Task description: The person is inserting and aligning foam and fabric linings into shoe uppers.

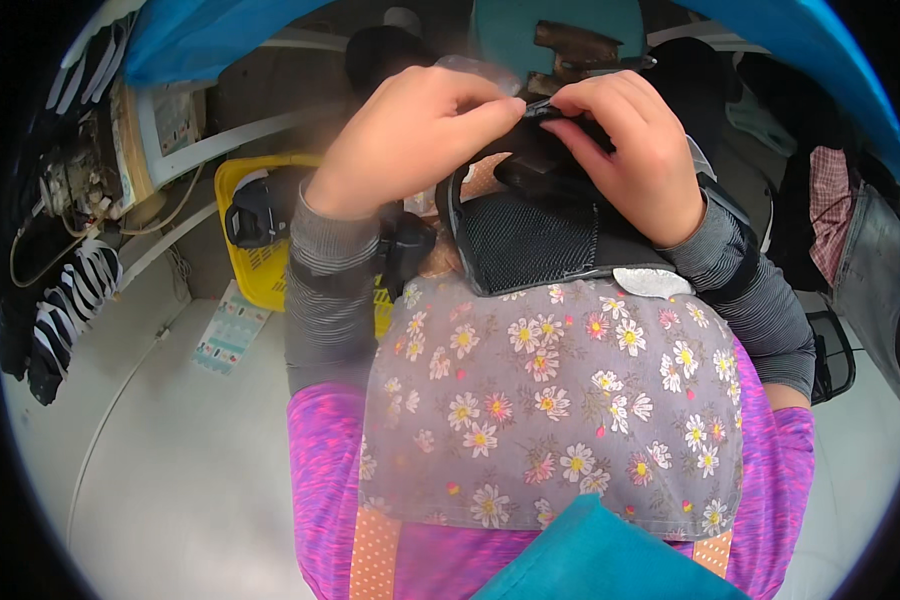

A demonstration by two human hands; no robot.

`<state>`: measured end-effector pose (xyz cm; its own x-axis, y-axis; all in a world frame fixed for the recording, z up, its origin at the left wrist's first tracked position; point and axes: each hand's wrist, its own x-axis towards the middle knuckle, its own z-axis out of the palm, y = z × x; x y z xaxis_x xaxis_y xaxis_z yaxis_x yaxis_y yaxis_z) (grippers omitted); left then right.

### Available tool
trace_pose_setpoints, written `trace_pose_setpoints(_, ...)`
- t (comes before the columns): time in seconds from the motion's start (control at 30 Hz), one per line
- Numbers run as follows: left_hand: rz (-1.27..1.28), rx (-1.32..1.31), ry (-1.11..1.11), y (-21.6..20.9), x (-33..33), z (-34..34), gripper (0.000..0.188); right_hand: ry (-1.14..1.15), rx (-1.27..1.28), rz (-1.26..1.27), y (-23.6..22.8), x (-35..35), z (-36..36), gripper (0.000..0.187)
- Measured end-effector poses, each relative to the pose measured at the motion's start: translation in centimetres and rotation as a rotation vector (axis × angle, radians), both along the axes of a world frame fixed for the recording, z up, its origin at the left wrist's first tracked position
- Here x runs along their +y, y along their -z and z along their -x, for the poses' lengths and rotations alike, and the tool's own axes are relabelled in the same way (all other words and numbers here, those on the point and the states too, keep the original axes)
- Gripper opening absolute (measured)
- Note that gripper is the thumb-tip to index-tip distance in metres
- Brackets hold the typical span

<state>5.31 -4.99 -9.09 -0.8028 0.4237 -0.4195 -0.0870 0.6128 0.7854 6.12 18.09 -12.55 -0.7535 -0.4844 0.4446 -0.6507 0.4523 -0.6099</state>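
A black mesh piece (pixel 530 240), which looks like a shoe upper, lies across my lap at the edge of a grey flowered apron (pixel 530 400). My left hand (pixel 420 130) reaches in from the left, thumb and forefinger pinched at the black piece's far edge. Opposite it, my right hand (pixel 630 150) pinches the same edge between thumb and fingers. The fingertips of both hands almost meet there. What exactly lies between the fingertips is small and partly covered. A pale silvery patch (pixel 652 282) shows at the near right of the mesh.
Left of my lap stands a yellow basket (pixel 232 175) holding a black piece. Ahead is a teal surface (pixel 505 25) with a worn brown tool (pixel 575 45) on it. Black-and-white striped pieces (pixel 75 290) hang beside a machine (pixel 75 185) at far left. Garments (pixel 830 205) hang at right.
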Motion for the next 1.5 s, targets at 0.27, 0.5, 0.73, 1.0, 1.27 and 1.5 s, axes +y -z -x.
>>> trace_pose_setpoints(0.27,0.084,-0.096,0.287,-0.3,0.9,5.0,0.042,0.038,0.019,-0.029,0.5,-0.9,-0.5,0.018)
trace_pose_setpoints(0.5,0.25,-0.255,0.439,-1.7,3.4,6.9,0.042,0.052,0.007,-0.082,1.2,-0.4,-0.3,0.015)
trace_pose_setpoints(0.73,0.355,0.112,0.484,-0.9,4.2,4.2,0.032,0.04,-0.117,0.034,1.6,0.0,-1.0,0.013)
trace_pose_setpoints(1.0,0.359,0.307,0.389,1.6,3.3,2.8,0.027,-0.208,-0.093,-0.068,2.1,0.1,-0.3,0.014)
trace_pose_setpoints(1.27,0.187,-0.151,0.279,-0.8,2.0,4.2,0.037,0.032,-0.069,-0.058,1.5,-0.1,-1.8,0.022)
trace_pose_setpoints(1.5,-0.044,-0.212,0.224,0.1,0.8,2.8,0.037,0.089,0.02,-0.371,0.9,-1.2,-1.5,0.017)
